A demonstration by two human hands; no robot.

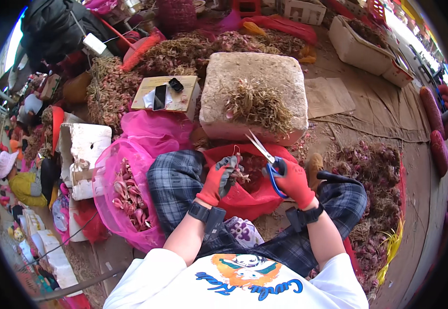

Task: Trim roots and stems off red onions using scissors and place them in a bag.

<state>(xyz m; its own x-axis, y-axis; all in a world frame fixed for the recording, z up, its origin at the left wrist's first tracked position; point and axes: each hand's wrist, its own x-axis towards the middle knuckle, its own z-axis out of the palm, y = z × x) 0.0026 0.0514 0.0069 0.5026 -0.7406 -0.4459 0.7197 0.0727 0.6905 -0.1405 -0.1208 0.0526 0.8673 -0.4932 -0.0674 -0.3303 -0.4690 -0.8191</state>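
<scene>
My left hand, in a red and grey work glove, is closed round a small bunch of shallots with thin dry roots or stalks showing. My right hand, in a red glove, grips scissors by their blue handles. The blades are spread and point up and left, apart from the shallots. Below both hands a red mesh bag lies open between my knees, with loose shallots inside. Just beyond stands a worn foam block, bearing a clump of dry-stalked shallots.
On my left, a pink mesh bag holds trimmed shallots. A carton with a phone stands beyond it. Heaps of dry shallots lie to my right and at the back. A foam box stands far right.
</scene>
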